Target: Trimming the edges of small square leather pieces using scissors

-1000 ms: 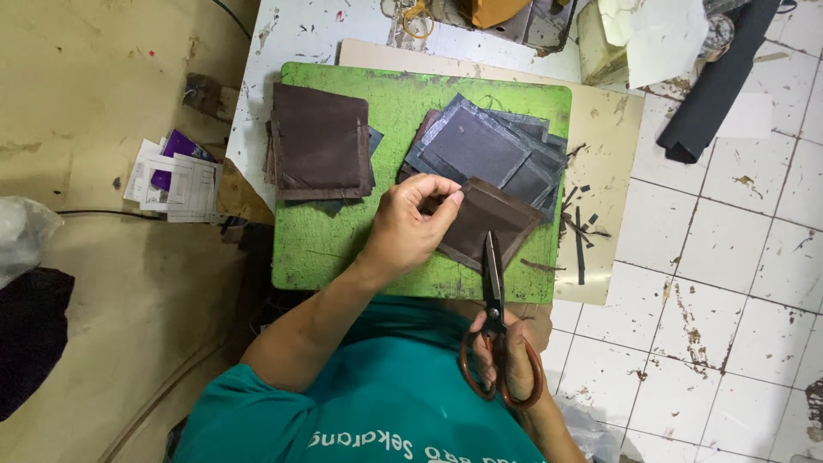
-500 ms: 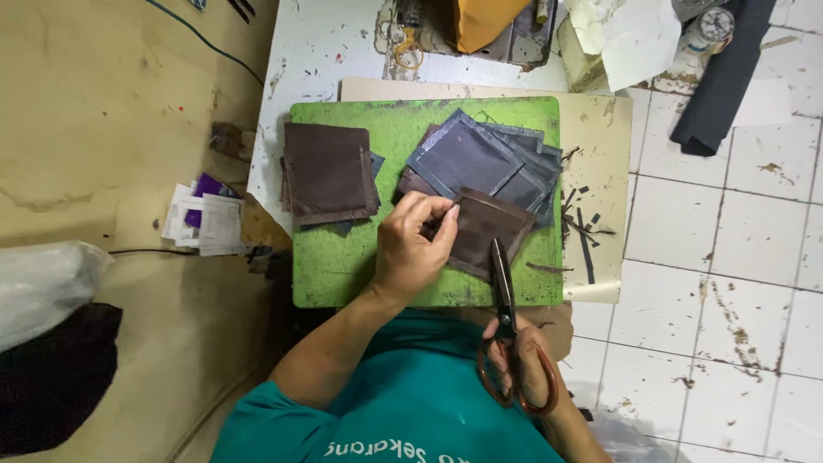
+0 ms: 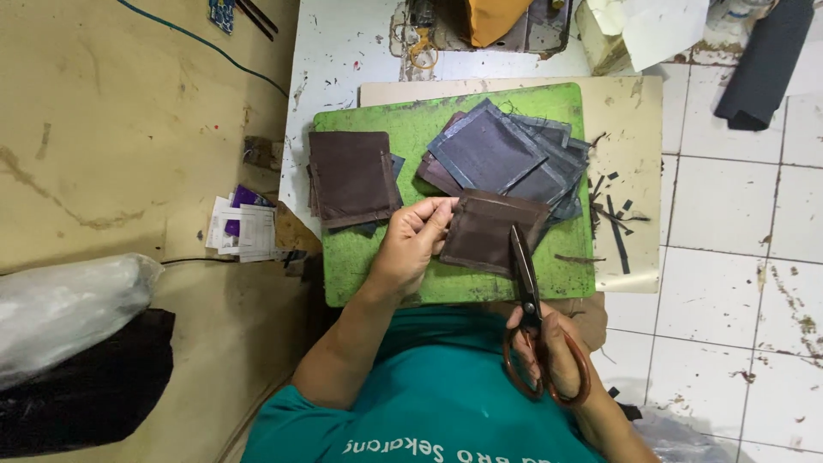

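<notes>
Here, a dark brown leather piece [image 3: 490,231] lies flat near the front edge of a green cutting mat [image 3: 377,266], pinched at its left edge between the thumb and fingertips of the left hand [image 3: 413,244]. The right hand [image 3: 549,347] is clenched through the loops of a pair of large brown-handled shears [image 3: 530,309], whose blades point away from the person and lie over the piece's right edge; whether the blades are parted cannot be told from this angle. The piece looks thin, light and limp, likely to flop or buckle if lifted by one corner, so a hold close to the edge being cut, as the left hand now has, seems the surest way to keep it taut. Just beyond it sits a fanned pile of greyish-blue and brown panels [image 3: 501,154], touching the piece at its far edge. To the left, apart from it, rests a neat stack of brown leather pieces [image 3: 351,176]. Thin dark offcuts [image 3: 613,219] lie scattered on the beige board [image 3: 639,120] under the mat's right side. The board rests on a scuffed white table [image 3: 343,51] over a tiled floor [image 3: 737,223], with folded paper slips [image 3: 242,230] to the left and a clear plastic bag [image 3: 64,313] nearer the person.
</notes>
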